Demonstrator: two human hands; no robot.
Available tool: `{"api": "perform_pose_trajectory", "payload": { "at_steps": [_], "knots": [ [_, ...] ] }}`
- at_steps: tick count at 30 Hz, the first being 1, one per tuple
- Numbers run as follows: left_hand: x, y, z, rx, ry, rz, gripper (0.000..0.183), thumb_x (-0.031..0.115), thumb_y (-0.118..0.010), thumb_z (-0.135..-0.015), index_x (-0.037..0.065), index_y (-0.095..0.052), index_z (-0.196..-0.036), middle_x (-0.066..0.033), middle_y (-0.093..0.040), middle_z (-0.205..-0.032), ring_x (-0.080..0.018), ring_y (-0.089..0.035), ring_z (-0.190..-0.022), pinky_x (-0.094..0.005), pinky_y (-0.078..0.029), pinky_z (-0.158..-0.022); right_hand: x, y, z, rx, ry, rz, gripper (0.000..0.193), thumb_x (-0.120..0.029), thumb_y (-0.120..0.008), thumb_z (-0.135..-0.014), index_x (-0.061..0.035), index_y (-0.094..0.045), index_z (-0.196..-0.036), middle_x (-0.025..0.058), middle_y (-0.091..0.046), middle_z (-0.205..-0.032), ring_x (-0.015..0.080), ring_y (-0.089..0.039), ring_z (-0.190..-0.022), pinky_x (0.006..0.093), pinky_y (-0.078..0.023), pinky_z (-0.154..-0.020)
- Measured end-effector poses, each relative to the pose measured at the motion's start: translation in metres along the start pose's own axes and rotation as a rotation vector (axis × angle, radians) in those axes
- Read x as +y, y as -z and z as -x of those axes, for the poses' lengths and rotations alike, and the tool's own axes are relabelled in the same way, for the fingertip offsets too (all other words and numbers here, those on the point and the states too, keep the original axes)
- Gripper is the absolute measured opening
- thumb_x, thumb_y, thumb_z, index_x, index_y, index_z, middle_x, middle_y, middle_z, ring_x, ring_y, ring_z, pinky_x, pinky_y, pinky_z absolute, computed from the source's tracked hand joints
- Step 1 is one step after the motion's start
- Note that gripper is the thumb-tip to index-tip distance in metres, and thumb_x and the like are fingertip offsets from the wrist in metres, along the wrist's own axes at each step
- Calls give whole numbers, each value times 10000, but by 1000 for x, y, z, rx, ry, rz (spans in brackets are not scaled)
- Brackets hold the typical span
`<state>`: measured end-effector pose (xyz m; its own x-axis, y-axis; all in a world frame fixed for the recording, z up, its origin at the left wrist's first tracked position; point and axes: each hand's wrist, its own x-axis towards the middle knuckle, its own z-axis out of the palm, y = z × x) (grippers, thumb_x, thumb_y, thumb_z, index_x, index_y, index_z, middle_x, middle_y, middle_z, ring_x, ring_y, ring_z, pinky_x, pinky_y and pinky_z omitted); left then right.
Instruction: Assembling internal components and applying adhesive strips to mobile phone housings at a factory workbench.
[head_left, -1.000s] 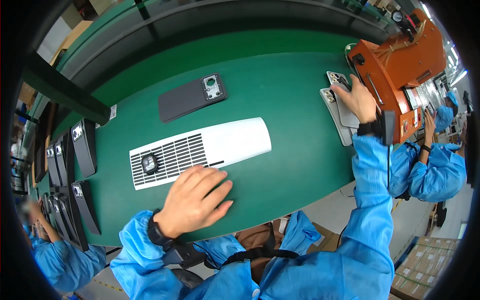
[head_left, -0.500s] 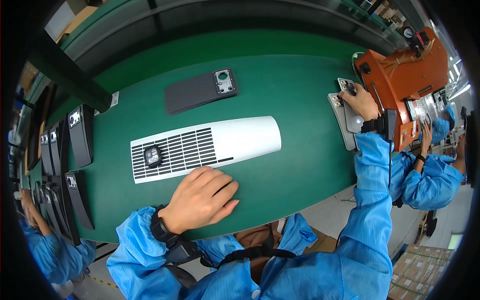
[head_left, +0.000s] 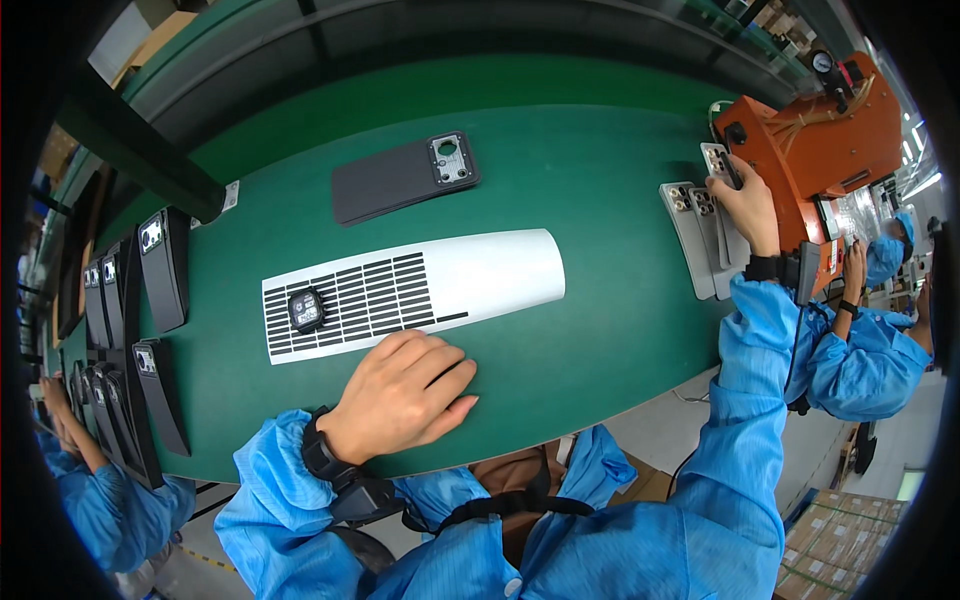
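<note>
My left hand (head_left: 400, 392) rests on the green table, its fingers loosely bent and a little apart, with nothing seen in it. Its fingertips are by the near edge of a white sheet (head_left: 495, 270) with rows of black bars. A black square watch-like piece (head_left: 307, 310) lies on the sheet's left end. At the far right my right hand (head_left: 748, 210) is closed on a silver phone-shaped piece (head_left: 714, 158) with camera lenses. Something dark shows by its fingertips; I cannot make out what. Two more silver phone-shaped pieces (head_left: 690, 235) lie overlapping beside the hand.
A dark grey phone-shaped stack (head_left: 385, 190) lies beyond the sheet. More dark pieces (head_left: 165, 275) line the left side by a green post (head_left: 140, 150). An orange machine with a gauge (head_left: 790, 170) stands at the right. Other people in blue work at both sides.
My right hand has moved right and slightly away from the other silver pieces, taking one silver piece along and uncovering another's lenses. My left hand has stayed still.
</note>
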<state>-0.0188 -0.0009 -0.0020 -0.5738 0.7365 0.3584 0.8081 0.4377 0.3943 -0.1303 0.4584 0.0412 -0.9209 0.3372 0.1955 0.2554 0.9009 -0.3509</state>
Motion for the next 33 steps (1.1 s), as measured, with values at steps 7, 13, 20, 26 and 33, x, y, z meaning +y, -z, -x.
{"api": "perform_pose_trajectory", "payload": {
  "at_steps": [7,13,20,26,33],
  "knots": [
    [0,0,-1,3,6,1,403,189,-804,-705,22,-678,-1049,-94,-674,-1041,-274,-647,-942,-380,-506,-854,-97,1,87,-197,471,-285,665,-170,-737,-680,-16,-564,-1303,257,-656,-1127,355,-673,-1036,369,-537,-874],
    [11,8,-7,117,168,298,859,363,-869,-680,-32,-500,-1348,-199,-585,-1273,-360,-581,-1154,-415,-459,-985,-153,4,164,-527,735,-776,846,-189,-826,-636,-20,-490,-1393,217,-563,-1355,331,-634,-1149,344,-557,-851],
    [38,9,-10,84,360,812,1149,351,-882,-661,-54,-231,-1516,-277,-436,-1435,-421,-502,-1284,-447,-423,-1056,-181,-49,210,-575,712,-1495,1087,-193,-885,-666,-8,-243,-1524,220,-436,-1488,78,-611,-876,190,-417,-560],
    [27,56,14,-31,279,73,1005,272,-864,-594,-46,-419,-1437,-203,-593,-1238,-352,-605,-1046,-411,-475,-899,-159,-47,199,-733,623,-1381,1116,-154,-873,-655,-29,-201,-1538,238,-398,-1519,13,-497,-627,152,-325,-488],
    [21,41,24,-230,331,-102,853,281,-834,-644,-39,-493,-1358,-177,-563,-1279,-313,-530,-1184,-404,-405,-994,-137,-38,175,-690,603,-695,904,-368,-904,-615,-25,-527,-1362,131,-613,-1325,104,-564,-604,229,-427,-513]
  ]
}}
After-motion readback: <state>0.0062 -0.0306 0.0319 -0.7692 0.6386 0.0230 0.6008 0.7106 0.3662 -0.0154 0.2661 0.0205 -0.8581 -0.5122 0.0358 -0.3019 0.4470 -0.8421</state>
